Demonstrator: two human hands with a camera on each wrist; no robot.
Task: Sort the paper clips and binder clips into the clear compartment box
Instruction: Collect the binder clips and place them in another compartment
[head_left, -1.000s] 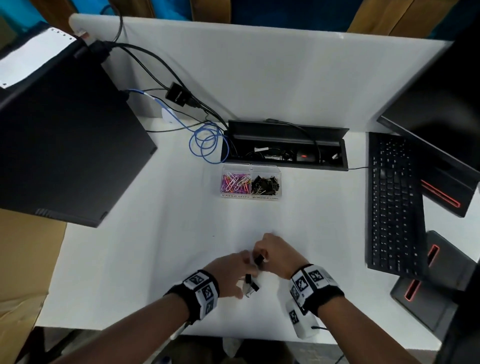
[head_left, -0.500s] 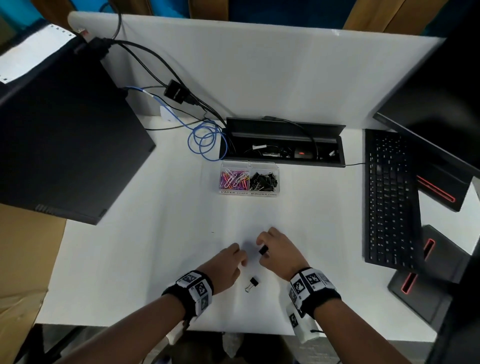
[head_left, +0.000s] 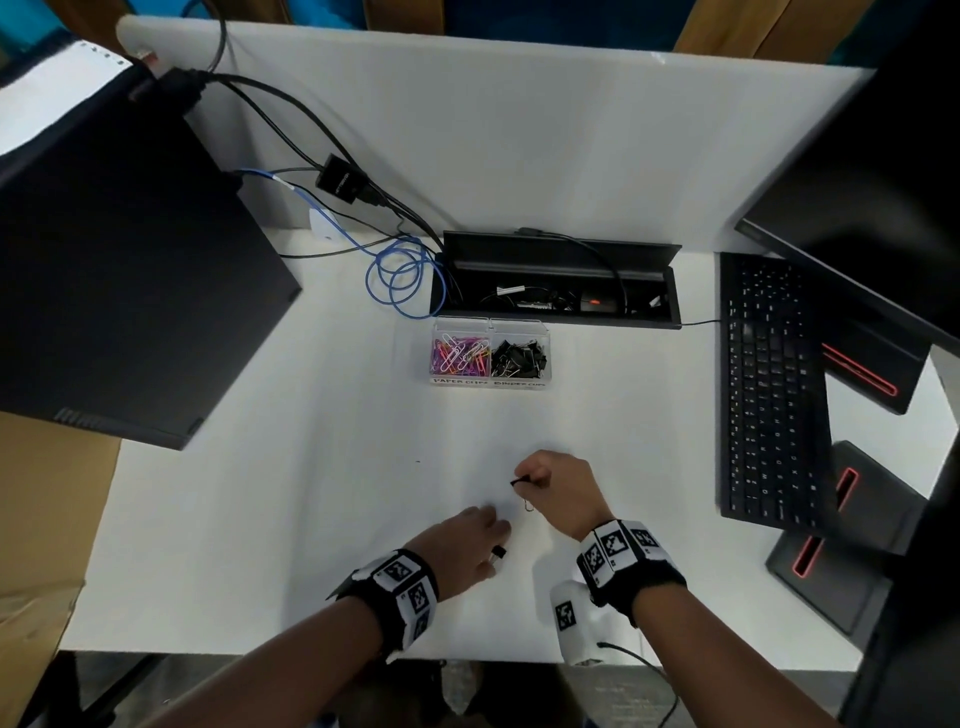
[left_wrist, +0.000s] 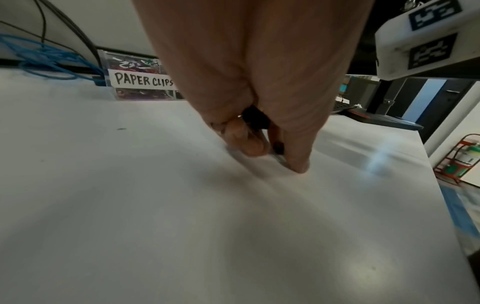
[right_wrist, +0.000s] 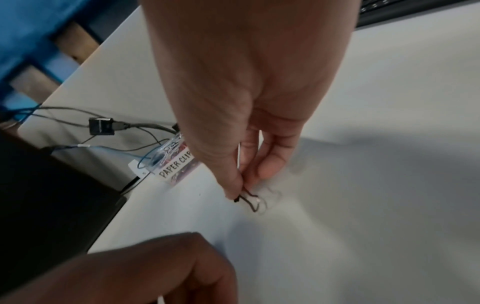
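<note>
Hands (head_left: 558, 488) parted since earlier, left hand (head_left: 462, 545) on binder clip (head_left: 498, 552), open desk (head_left: 260, 519) around

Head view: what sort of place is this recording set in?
Most likely an office desk or computer workstation: a black keyboard beside a monitor, a desktop computer tower, and a recessed cable box set in the white desk.

Both hands low, left hand (head_left: 464, 545) and right hand (head_left: 558, 486) fingers pinched.
</note>
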